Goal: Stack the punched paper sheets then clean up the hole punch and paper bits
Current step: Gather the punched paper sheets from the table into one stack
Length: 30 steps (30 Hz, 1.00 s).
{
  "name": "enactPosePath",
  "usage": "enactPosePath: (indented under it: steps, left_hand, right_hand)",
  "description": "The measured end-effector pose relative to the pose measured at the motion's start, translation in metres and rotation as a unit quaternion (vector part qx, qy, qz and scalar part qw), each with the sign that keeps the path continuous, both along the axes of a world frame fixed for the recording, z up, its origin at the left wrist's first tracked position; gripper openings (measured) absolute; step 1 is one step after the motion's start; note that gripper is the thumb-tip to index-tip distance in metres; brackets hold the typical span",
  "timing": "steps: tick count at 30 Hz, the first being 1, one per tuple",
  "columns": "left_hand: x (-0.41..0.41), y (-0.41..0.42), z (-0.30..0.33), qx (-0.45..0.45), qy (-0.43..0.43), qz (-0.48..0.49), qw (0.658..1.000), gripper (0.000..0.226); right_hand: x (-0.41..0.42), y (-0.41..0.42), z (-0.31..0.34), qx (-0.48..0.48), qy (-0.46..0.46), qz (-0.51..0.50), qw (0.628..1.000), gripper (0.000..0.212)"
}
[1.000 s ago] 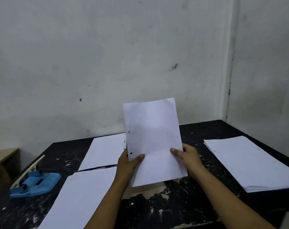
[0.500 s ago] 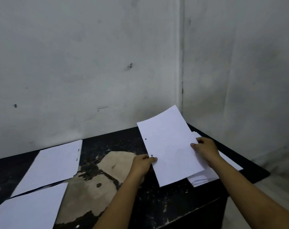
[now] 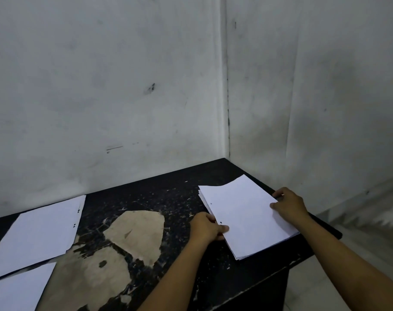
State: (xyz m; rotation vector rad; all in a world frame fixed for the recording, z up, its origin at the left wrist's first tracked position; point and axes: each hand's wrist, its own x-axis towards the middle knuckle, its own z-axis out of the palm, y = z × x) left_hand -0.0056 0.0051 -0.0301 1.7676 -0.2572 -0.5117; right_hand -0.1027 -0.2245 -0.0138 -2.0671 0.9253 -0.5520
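1. Stack of punched paper sheets (image 3: 247,217): lies flat at the right end of the black counter (image 3: 168,198), near the wall corner. Long axis runs from the near right edge of the counter toward the far left; punched edge faces left, with small holes visible along it. Far corner of the top sheet is slightly lifted and curled
2. Left hand (image 3: 205,227): at the stack's left edge, beside the nearer hole. Thumb lies on top of the top sheet, fingers (image 3: 210,218) curled against the edge, pinching the stack
3. Right hand (image 3: 288,206): at the opposite long edge of the stack. Fingers bent, tips on the top sheet near the edge; whether they curl under it cannot be told
4. Stack sits between the two hands, held at both long sides
5. Two other white sheets, (image 3: 37,230) and (image 3: 16,288), lie flat at the left, well apart from the stack; the farther one shows punched holes
6. Counter surface is worn, with a large pale patch (image 3: 135,234) between the sheets and the stack
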Motion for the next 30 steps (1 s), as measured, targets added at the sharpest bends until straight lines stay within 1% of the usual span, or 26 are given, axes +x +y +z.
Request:
enactPosePath:
  steps: [3, 7, 10, 14, 19, 22, 25, 27, 30]
  left_hand:
    - [0.000, -0.002, -0.003, 0.030, -0.036, -0.007, 0.999, 0.039]
    - [0.000, -0.003, -0.004, 0.052, -0.056, -0.015, 0.997, 0.040]
    - [-0.002, -0.002, -0.004, 0.051, -0.068, -0.010, 0.996, 0.040]
    - [0.000, -0.002, -0.009, 0.049, -0.084, -0.004, 0.995, 0.039]
    - [0.002, -0.004, -0.017, 0.079, -0.110, -0.012, 0.991, 0.031]
    - [0.000, -0.003, -0.016, 0.080, -0.121, -0.013, 0.989, 0.027]
    - [-0.002, 0.003, -0.015, 0.062, -0.131, -0.017, 0.989, 0.023]
    - [-0.005, 0.011, -0.013, 0.057, -0.152, -0.030, 0.986, 0.021]
    - [-0.007, 0.034, -0.011, 0.068, -0.189, -0.041, 0.979, 0.017]
  right_hand:
    - [0.002, -0.006, -0.010, -0.028, 0.015, 0.011, 0.999, 0.025]
    - [0.005, -0.012, -0.016, -0.057, 0.024, 0.015, 0.998, 0.025]
    - [0.005, -0.016, -0.019, -0.095, 0.050, 0.021, 0.994, 0.027]
    - [0.001, -0.016, -0.024, -0.118, 0.073, 0.034, 0.990, 0.021]
    - [-0.001, -0.013, -0.031, -0.173, 0.101, 0.045, 0.979, 0.021]
    - [0.001, -0.013, -0.030, -0.187, 0.116, 0.040, 0.975, 0.022]
    - [0.005, -0.007, -0.028, -0.201, 0.110, 0.015, 0.973, 0.021]
    - [0.009, 0.002, -0.025, -0.230, 0.093, 0.002, 0.969, 0.020]
    - [0.019, 0.029, -0.018, -0.256, 0.070, 0.020, 0.964, 0.017]
